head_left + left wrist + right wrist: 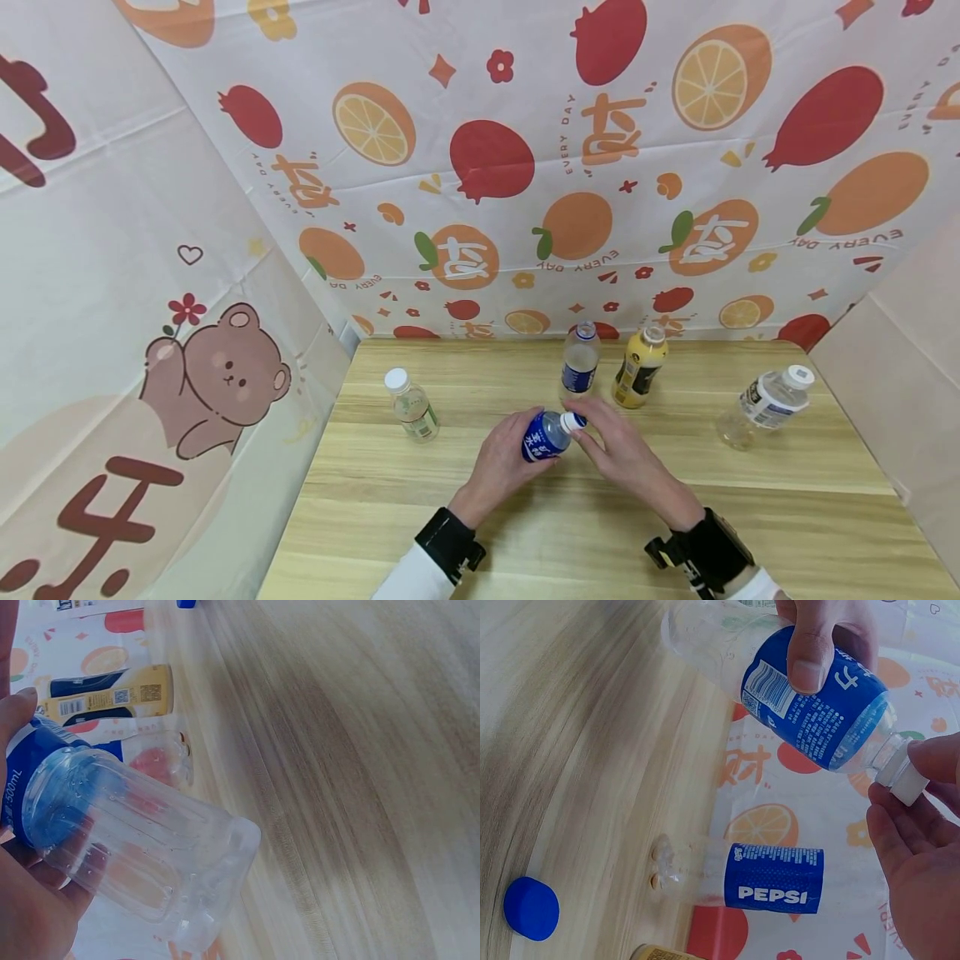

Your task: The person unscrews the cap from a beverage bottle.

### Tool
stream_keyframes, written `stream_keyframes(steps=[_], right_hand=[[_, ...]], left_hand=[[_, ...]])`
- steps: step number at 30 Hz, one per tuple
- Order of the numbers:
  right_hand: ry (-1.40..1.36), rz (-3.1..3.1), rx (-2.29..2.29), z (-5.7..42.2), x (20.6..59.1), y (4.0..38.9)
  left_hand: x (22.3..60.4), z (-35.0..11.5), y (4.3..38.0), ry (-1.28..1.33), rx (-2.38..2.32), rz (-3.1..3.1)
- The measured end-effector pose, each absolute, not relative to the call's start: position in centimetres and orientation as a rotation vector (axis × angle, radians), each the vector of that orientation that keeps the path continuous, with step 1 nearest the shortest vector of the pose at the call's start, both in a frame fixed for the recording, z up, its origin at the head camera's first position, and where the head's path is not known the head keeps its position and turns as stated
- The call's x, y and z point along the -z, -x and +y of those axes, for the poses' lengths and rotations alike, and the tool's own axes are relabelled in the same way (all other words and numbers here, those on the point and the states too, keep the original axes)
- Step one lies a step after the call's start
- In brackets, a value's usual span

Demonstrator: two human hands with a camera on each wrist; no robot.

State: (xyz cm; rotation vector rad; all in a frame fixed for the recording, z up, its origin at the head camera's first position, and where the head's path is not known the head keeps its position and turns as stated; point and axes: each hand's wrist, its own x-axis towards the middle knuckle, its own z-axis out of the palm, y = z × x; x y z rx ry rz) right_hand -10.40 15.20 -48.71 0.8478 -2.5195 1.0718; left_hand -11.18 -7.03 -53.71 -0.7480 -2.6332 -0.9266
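My left hand (501, 461) grips a clear plastic bottle (810, 701) around its blue label. The bottle is tilted, its neck pointing toward my right hand (621, 442). Thumb and fingertips of the right hand pinch a white cap (907, 778) at the bottle's mouth; whether it is screwed tight cannot be told. In the left wrist view the bottle's clear lower part (157, 847) shows droplets inside. Just beyond the hands stands a Pepsi bottle (581, 367) with a blue label and no cap. A loose blue cap (531, 908) lies on the table near it.
Right of the Pepsi bottle stands a yellow bottle (640, 367). A white-capped clear bottle (414, 408) with a green-printed label is at the left of the wooden table (375, 517). Another white-capped clear bottle (765, 407) is at the right. A fruit-print cloth (495, 225) hangs behind.
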Motion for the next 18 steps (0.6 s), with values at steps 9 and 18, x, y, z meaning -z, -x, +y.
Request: stream_keyframes(steps=[9,18], right_hand=[[-0.743,-2.532,-1.134,14.94,48.72,10.22],[-0.540,-2.578,-1.099,14.32,48.61,10.49]], left_hand=[[54.10,-7.03,11.41,0.734,0.883,-2.622],[53.76,-6.60,11.53,0.697,0.818,-2.579]])
